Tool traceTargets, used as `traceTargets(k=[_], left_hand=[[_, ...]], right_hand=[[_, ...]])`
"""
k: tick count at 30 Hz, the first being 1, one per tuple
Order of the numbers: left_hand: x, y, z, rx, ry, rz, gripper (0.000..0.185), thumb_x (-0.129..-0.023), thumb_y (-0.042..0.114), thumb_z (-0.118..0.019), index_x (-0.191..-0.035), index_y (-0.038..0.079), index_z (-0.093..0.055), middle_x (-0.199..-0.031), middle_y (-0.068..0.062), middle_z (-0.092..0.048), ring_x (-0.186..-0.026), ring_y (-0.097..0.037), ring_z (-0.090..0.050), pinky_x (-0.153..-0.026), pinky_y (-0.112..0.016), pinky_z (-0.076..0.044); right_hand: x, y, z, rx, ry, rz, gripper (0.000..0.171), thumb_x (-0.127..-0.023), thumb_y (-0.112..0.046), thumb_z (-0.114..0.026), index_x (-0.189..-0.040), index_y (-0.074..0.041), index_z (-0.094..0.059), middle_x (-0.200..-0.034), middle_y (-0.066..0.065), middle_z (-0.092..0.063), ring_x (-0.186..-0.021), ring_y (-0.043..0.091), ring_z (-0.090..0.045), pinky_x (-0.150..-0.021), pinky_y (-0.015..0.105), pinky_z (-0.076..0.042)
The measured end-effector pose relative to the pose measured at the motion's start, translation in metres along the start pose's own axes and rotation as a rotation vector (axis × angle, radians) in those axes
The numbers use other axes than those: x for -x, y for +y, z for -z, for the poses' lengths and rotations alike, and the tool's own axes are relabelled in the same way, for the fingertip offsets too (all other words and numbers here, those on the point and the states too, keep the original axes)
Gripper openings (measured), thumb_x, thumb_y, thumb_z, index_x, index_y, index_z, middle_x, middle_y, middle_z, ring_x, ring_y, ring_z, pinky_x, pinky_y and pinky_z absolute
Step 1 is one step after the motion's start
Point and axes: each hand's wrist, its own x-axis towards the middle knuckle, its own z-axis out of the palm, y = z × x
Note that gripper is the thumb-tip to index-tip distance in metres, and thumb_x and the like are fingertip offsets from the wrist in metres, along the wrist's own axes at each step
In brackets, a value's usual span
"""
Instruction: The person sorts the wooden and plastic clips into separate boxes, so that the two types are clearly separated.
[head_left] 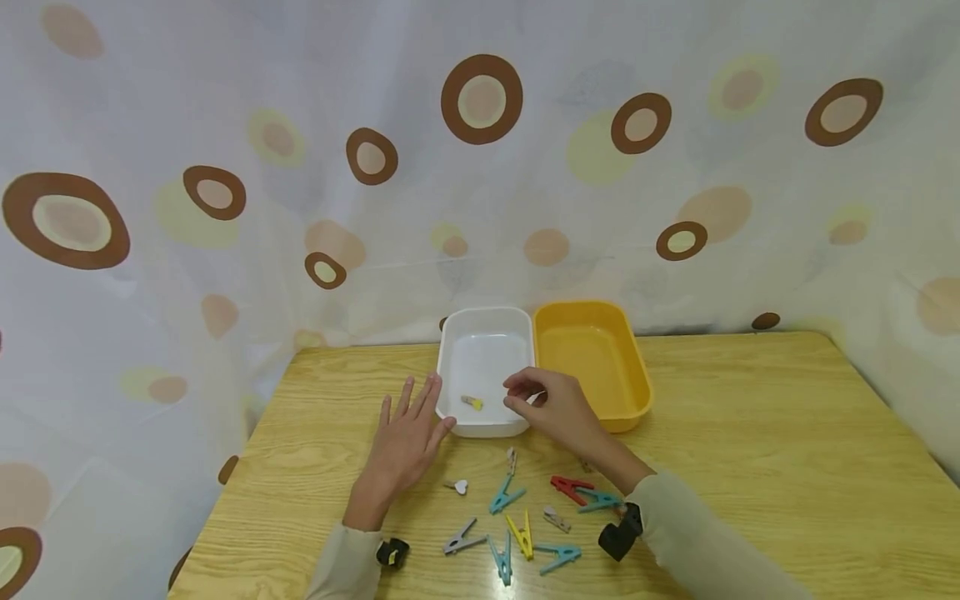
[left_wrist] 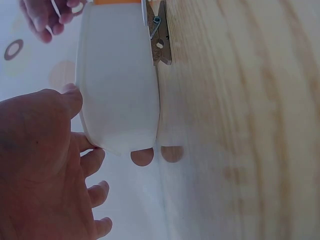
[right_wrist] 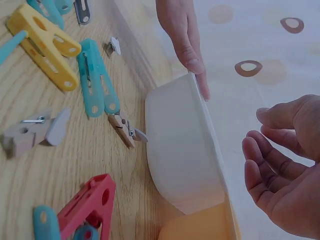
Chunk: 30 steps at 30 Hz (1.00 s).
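Observation:
In the head view my left hand (head_left: 405, 442) rests against the left side of a white plastic tub (head_left: 486, 315), fingers spread, thumb and fingertip at its rim. Inside the tub lies one small wooden clothespin with a yellow decoration (head_left: 472, 402). Over the tub's right part hovers my right hand (head_left: 551, 404). Its fingers are loosely bent, thumb apart from them, and the right wrist view shows nothing between them. Close to the tub's front wall lies a small wooden clothespin (right_wrist: 125, 131). A yellow plastic clothespin (head_left: 521, 533) and a red one (head_left: 570, 489) lie nearer me.
An orange-yellow tub (head_left: 643, 392) stands against the white one's right side. Several teal clothespins (head_left: 558, 557), a grey one (head_left: 462, 537) and a heart-topped one (head_left: 459, 486) are scattered on the wooden table (head_left: 757, 467). A patterned sheet (head_left: 555, 192) hangs behind.

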Motion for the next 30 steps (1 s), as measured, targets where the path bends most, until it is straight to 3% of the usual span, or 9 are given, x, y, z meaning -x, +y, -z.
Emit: traceTargets(k=[11,19,30], left_hand=[[0.001,-0.001,0.0,0.015,0.005,-0.001,0.069,-0.111,0.049,-0.036,-0.165,0.01,-0.019,-0.17,-0.005,-0.02,-0.156,-0.033,-0.009,-0.121,-0.065,-0.012],[0.001,0.0,0.0,0.009,0.018,-0.01,0.069,-0.11,0.048,-0.039,-0.164,0.008,-0.022,-0.169,-0.007,-0.023,-0.155,-0.038,-0.016,-0.12,-0.066,-0.014],[0.003,-0.001,0.001,0.029,0.002,-0.002,0.069,-0.11,0.048,-0.038,-0.165,0.01,-0.02,-0.169,-0.006,-0.021,-0.156,-0.035,-0.011,-0.121,-0.065,-0.01]], right_hand=[[0.033,0.004,0.02,-0.022,0.048,0.06,0.015,-0.091,-0.006,-0.079,-0.105,-0.008,-0.075,-0.092,-0.003,-0.073,-0.08,0.011,-0.066,-0.07,0.028,-0.058],[0.055,0.01,0.032,-0.023,0.042,0.03,0.014,-0.091,-0.006,-0.079,-0.104,-0.011,-0.074,-0.093,-0.004,-0.074,-0.08,0.009,-0.067,-0.069,0.028,-0.059],[0.081,0.018,0.044,-0.049,0.045,-0.007,0.012,-0.094,-0.011,-0.077,-0.106,-0.013,-0.075,-0.094,-0.005,-0.074,-0.08,0.01,-0.067,-0.069,0.027,-0.058]])
